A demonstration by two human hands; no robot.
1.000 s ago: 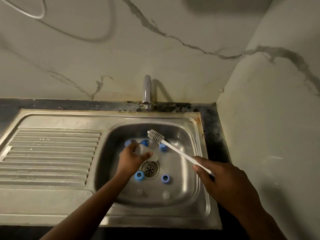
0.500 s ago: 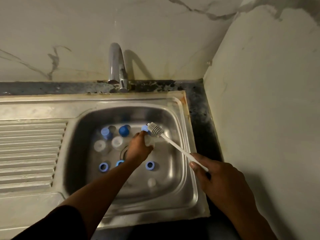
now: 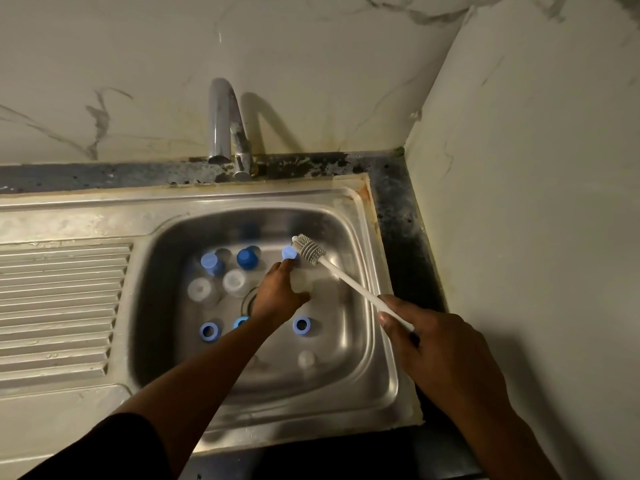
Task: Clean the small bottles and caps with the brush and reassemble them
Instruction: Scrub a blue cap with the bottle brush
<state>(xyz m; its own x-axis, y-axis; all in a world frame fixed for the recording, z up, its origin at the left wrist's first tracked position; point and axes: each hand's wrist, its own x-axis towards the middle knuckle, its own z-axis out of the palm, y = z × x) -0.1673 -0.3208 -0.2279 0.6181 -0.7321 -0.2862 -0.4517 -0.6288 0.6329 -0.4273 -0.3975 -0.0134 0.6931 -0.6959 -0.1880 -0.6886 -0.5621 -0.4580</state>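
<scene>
The left grip is reaching down into the sink and closing round a clear bottle just right of the drain. Blur is making the hold hard to judge, but the thumb and fingers are looking curled about it. The right grip is clasping the brush far back on its handle, and the bristle head is hanging over the basin, right beside a blue cap at the back.

That long reach is what is worrying me. Held so far from the head, the brush is likely to be wobbling as it comes to the bottle's narrow mouth, so it could miss and knock the capped bottles standing behind. If the bottle is wet, it may be slipping out of those fingers and rolling into the open ones next to it. The loose caps are lying close to the drain, where a careless forearm could be sweeping them about. They are also sitting apart from their bottles, so mismatching may be waiting at reassembly.
</scene>
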